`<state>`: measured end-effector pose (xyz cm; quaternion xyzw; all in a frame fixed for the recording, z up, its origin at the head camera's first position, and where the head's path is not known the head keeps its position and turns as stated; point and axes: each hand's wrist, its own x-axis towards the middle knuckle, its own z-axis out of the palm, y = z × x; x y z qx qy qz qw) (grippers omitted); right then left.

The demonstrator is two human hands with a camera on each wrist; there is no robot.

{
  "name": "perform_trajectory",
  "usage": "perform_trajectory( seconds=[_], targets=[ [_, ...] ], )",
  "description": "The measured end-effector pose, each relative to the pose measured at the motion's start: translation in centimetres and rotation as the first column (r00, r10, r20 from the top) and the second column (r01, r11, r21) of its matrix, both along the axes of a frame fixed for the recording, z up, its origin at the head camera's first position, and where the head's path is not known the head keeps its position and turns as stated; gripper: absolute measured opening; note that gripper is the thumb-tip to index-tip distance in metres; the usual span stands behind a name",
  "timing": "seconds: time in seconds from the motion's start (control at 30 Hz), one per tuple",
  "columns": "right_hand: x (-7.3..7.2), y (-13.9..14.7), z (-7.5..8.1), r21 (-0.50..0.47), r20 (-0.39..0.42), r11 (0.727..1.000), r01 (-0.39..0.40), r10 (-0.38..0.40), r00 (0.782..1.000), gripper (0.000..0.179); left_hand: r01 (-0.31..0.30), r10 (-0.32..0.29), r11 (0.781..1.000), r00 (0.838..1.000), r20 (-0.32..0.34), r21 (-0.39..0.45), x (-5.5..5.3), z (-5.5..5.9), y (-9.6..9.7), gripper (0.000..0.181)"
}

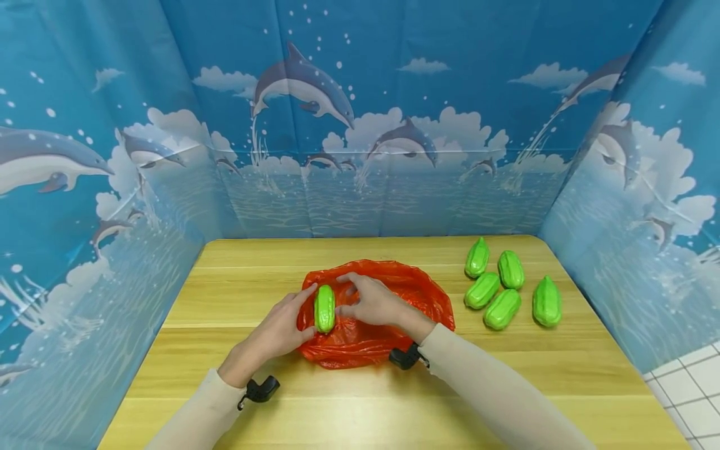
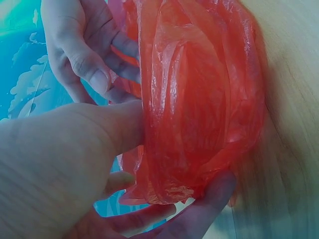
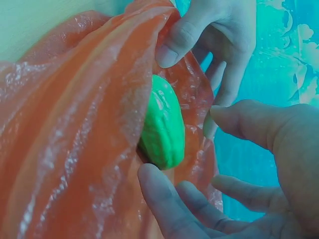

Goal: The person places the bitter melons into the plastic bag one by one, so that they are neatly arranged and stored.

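Note:
A glossy green, ridged, oblong thing (image 1: 324,309) lies in the left part of a red plastic bag (image 1: 388,351), whose mouth is spread wide on the table. At the bag's left rim is my left hand (image 1: 281,325), thumb and index finger apart on either side of the green thing. In the left wrist view its thumb goes behind the bag's thin wall and a finger touches the outside. My right hand (image 1: 368,301) hovers over the bag just right of the green thing, fingers spread. The right wrist view shows its fingertips close to the green thing (image 3: 164,127), gripping nothing.
Several similar green things (image 1: 503,309) lie loose on the right side of the wooden table (image 1: 349,412). Blue curtains (image 1: 365,200) printed with dolphins stand behind the table and along both sides. White floor tiles (image 1: 694,378) show at the lower right.

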<state>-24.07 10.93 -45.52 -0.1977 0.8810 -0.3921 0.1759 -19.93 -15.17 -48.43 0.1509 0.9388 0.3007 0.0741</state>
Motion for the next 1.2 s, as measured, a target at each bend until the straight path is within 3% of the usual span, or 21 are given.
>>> perform_trajectory(
  seconds=[0.93, 1.2],
  targets=[
    [0.7, 4.6, 1.3, -0.009, -0.14, 0.997, 0.081, -0.081, 0.987, 0.069, -0.009, 0.009, 1.0, 1.0, 0.01, 0.003, 0.2, 0.4, -0.3, 0.095],
    [0.3, 6.0, 1.9, -0.067, -0.153, 0.993, 0.097, -0.106, 0.983, 0.068, -0.011, 0.011, 1.0, 1.0, 0.003, -0.003, 0.3, 0.2, -0.4, 0.095]
  ],
)
